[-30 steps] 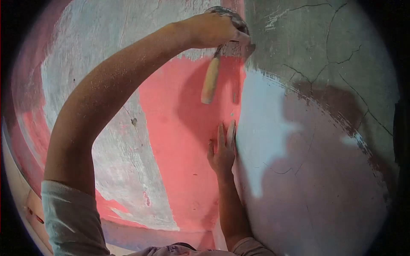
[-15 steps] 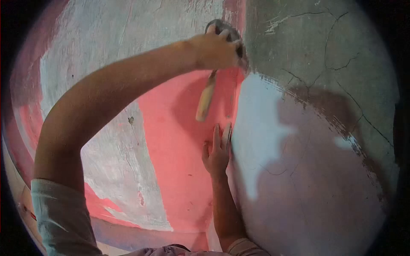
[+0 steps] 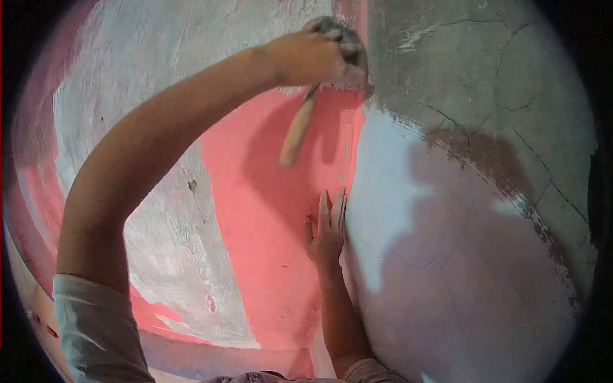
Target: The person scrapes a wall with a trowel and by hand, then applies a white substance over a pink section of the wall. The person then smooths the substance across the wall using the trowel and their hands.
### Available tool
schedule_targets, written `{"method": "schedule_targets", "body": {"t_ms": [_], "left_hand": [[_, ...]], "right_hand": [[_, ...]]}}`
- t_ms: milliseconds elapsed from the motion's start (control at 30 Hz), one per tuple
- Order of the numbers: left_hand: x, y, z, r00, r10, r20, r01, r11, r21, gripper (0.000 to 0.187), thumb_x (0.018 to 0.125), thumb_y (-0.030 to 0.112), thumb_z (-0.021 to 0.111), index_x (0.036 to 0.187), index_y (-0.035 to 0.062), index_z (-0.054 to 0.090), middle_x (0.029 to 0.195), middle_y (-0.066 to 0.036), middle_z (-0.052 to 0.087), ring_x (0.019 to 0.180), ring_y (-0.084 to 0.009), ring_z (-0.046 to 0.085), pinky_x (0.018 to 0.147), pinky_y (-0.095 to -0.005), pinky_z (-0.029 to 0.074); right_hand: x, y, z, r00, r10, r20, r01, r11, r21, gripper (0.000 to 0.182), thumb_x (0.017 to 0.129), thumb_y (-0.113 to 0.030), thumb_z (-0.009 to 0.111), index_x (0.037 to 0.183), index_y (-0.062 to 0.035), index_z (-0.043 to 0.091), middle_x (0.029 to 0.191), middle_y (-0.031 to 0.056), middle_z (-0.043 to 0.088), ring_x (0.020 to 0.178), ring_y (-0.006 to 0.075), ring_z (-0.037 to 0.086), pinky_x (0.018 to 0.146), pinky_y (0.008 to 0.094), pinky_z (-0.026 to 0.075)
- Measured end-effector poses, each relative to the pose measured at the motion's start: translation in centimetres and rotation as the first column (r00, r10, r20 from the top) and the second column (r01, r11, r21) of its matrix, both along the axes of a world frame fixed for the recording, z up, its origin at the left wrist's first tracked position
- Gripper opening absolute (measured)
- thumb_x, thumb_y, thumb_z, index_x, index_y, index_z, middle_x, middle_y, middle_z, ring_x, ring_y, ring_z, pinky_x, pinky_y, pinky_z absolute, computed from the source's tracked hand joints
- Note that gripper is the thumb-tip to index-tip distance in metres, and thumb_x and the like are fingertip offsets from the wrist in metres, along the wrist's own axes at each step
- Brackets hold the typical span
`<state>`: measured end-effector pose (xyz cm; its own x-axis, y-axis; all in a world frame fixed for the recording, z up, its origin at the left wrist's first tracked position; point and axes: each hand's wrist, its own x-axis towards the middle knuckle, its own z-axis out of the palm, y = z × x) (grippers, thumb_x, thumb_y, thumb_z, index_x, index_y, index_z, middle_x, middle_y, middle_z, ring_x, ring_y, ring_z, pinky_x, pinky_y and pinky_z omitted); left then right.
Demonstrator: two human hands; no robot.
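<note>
My left hand point(image 3: 316, 59) reaches high across the wall, its fingers closed and pressing on the dark blade of a trowel point(image 3: 297, 131). The trowel's wooden handle hangs down below the hand, and its blade lies against the wall near the inside corner; fingers partly cover the blade. Lower down, my right hand point(image 3: 327, 233) rests on the pink wall point(image 3: 255, 223) beside the corner, fingers stretched upward and slightly apart, with nothing in it. Pale filler point(image 3: 166, 76) coats the wall around and to the left of the pink area.
On the right, the adjoining wall has a bare grey cracked part point(image 3: 460, 70) above and a light-blue painted part point(image 3: 380, 166) below. My shadow point(image 3: 460, 287) falls across it. A pinkish band point(image 3: 204, 357) runs along the bottom of the left wall.
My left hand has moved up and slightly left with the trowel, whose handle has swung a bit left. My right hand stays in nearly the same place on the wall.
</note>
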<state>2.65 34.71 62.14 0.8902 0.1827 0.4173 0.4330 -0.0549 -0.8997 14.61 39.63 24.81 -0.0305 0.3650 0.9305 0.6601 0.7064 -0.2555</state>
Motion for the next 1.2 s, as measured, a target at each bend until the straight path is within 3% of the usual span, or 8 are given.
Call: {"method": "schedule_targets", "body": {"t_ms": [133, 167, 300, 500, 733, 933, 1133, 1200], "left_hand": [[3.5, -1.2, 4.0, 0.985, 0.04, 0.166, 0.023, 0.93, -0.366, 0.039, 0.094, 0.011, 0.059, 0.129, 0.0247, 0.071, 0.143, -0.007, 0.063, 0.132, -0.0323, 0.062, 0.113, -0.0465, 0.051], [2.8, 0.3, 3.4, 0.997, 0.076, 0.01, -0.073, 0.988, -0.137, 0.036, 0.1, 0.019, 0.057, 0.129, 0.0365, 0.07, 0.138, -0.009, 0.067, 0.125, -0.0385, 0.067, 0.103, -0.0545, 0.055], [-1.0, 0.7, -1.2, 0.993, -0.054, -0.106, 0.071, 0.984, 0.164, 0.044, 0.1, 0.017, 0.054, 0.137, 0.0371, 0.065, 0.138, -0.008, 0.068, 0.126, -0.0349, 0.067, 0.107, -0.0516, 0.055], [4.0, -1.0, 4.4, 0.979, 0.073, 0.189, -0.017, 0.959, -0.284, 0.039, 0.097, 0.013, 0.058, 0.132, 0.0255, 0.067, 0.138, -0.007, 0.066, 0.133, -0.034, 0.062, 0.111, -0.0443, 0.053], [-1.8, -1.6, -4.4, 0.988, 0.047, -0.149, -0.05, 0.999, -0.019, 0.041, 0.093, 0.016, 0.061, 0.131, 0.0287, 0.07, 0.154, -0.007, 0.057, 0.14, -0.0327, 0.056, 0.116, -0.0483, 0.048], [1.9, -1.0, 2.6, 0.986, 0.062, 0.153, -0.035, 0.984, -0.174, 0.038, 0.098, 0.015, 0.058, 0.13, 0.0332, 0.067, 0.139, -0.007, 0.065, 0.132, -0.0385, 0.062, 0.114, -0.0517, 0.048], [-1.2, -1.3, -4.0, 0.997, 0.056, -0.051, -0.057, 0.998, -0.013, 0.034, 0.094, 0.016, 0.058, 0.123, 0.0281, 0.072, 0.155, -0.007, 0.057, 0.139, -0.0305, 0.058, 0.12, -0.0528, 0.045], [-0.8, -0.9, 0.1, 0.999, -0.002, -0.036, 0.0, 0.999, -0.039, 0.034, 0.095, 0.016, 0.058, 0.124, 0.0278, 0.071, 0.152, -0.005, 0.058, 0.14, -0.0302, 0.057, 0.12, -0.0523, 0.045]], "right_hand": [[0.1, 0.3, -0.5, 1.0, 0.023, 0.014, -0.023, 1.0, 0.0, 0.073, 0.098, -0.013, 0.063, 0.165, -0.004, 0.033, 0.17, 0.0363, 0.017, 0.155, 0.056, 0.026, 0.125, 0.0595, 0.034], [0.0, 0.3, -0.5, 1.0, 0.03, 0.006, -0.03, 1.0, -0.002, 0.074, 0.098, -0.013, 0.063, 0.165, -0.0041, 0.033, 0.17, 0.0364, 0.017, 0.155, 0.0559, 0.026, 0.125, 0.0596, 0.034], [0.0, 0.8, -0.5, 0.999, 0.037, -0.015, -0.036, 0.999, 0.026, 0.075, 0.098, -0.015, 0.064, 0.165, -0.0041, 0.032, 0.17, 0.0358, 0.017, 0.155, 0.0557, 0.026, 0.125, 0.0589, 0.034], [0.2, -0.1, -0.1, 1.0, 0.023, 0.006, -0.023, 0.999, -0.024, 0.075, 0.098, -0.015, 0.064, 0.166, -0.006, 0.032, 0.171, 0.0346, 0.016, 0.156, 0.0551, 0.023, 0.126, 0.0596, 0.032], [-0.2, 0.6, -0.8, 1.0, 0.027, -0.015, -0.026, 1.0, 0.011, 0.076, 0.098, -0.017, 0.063, 0.167, -0.0068, 0.031, 0.171, 0.0345, 0.015, 0.157, 0.0548, 0.021, 0.126, 0.0584, 0.032], [0.3, 0.5, -0.6, 0.999, 0.045, -0.001, -0.045, 0.999, -0.01, 0.076, 0.098, -0.017, 0.063, 0.166, -0.0067, 0.031, 0.171, 0.0345, 0.015, 0.156, 0.0552, 0.022, 0.126, 0.0588, 0.032], [0.0, 1.1, -0.9, 1.0, 0.023, -0.007, -0.023, 0.999, 0.028, 0.077, 0.097, -0.015, 0.064, 0.166, -0.0068, 0.031, 0.172, 0.0351, 0.014, 0.156, 0.0559, 0.024, 0.126, 0.059, 0.031], [-0.1, 1.0, -0.6, 0.998, 0.046, -0.032, -0.046, 0.999, 0.007, 0.077, 0.097, -0.015, 0.064, 0.166, -0.0067, 0.031, 0.171, 0.0353, 0.014, 0.156, 0.0559, 0.024, 0.127, 0.0598, 0.03]]}}
